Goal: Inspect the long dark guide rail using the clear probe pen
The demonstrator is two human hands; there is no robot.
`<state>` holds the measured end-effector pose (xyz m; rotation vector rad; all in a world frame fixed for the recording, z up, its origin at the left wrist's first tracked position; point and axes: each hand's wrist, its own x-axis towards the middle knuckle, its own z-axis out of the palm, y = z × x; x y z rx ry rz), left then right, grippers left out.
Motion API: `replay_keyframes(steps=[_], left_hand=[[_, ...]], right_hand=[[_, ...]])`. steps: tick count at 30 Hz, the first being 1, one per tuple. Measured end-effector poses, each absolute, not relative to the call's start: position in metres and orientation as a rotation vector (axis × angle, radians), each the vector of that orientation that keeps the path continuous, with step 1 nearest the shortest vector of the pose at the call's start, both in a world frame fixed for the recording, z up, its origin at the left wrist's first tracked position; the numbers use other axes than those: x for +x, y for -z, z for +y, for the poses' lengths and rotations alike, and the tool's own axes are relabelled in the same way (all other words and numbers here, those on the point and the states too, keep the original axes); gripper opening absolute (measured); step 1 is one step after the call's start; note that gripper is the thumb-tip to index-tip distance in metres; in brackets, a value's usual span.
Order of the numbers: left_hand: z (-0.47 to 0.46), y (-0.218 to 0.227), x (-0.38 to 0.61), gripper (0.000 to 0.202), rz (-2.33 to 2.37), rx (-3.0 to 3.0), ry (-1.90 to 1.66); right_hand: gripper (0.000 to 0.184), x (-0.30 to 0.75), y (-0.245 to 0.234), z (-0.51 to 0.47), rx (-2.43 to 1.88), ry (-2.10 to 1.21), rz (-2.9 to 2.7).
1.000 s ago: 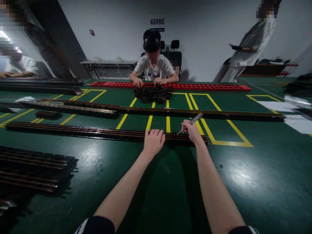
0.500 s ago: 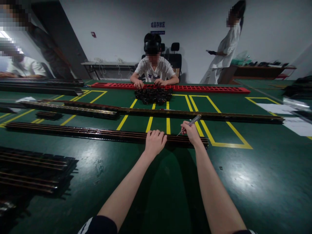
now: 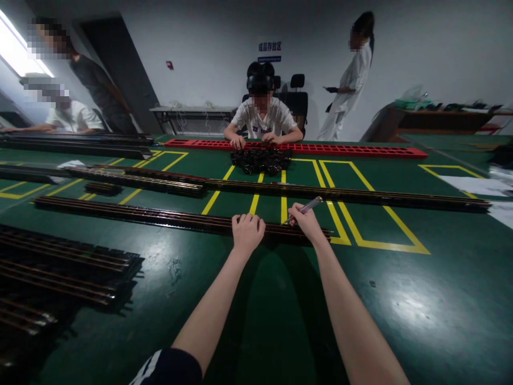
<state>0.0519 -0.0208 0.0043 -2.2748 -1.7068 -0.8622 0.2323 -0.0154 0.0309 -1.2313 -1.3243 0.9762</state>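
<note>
A long dark rail (image 3: 132, 214) with copper strips lies across the green table in front of me. My left hand (image 3: 247, 232) rests on its near edge, fingers curled over the rail. My right hand (image 3: 306, 221) is closed on a slim screwdriver (image 3: 308, 206) with a clear handle. Its tip points down at the rail just right of my left hand.
Another long rail (image 3: 360, 196) lies behind. A stack of rails (image 3: 60, 275) sits at the near left. Across the table a seated person handles black parts (image 3: 261, 159) beside a red tray (image 3: 340, 151). A person in white stands at the back right; others sit at left.
The view has shifted a little to the right and the rail end now lies nearer my right hand. The standing person in white walked left along the back wall.
</note>
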Motion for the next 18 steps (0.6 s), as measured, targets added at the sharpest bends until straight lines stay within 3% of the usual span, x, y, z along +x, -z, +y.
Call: replay_keyframes(steps=[18], left_hand=[[-0.031, -0.003, 0.065, 0.033, -1.504, -2.458, 0.775]], right_hand=[[0.028, 0.233, -0.032, -0.015, -1.232, -0.977, -1.328]])
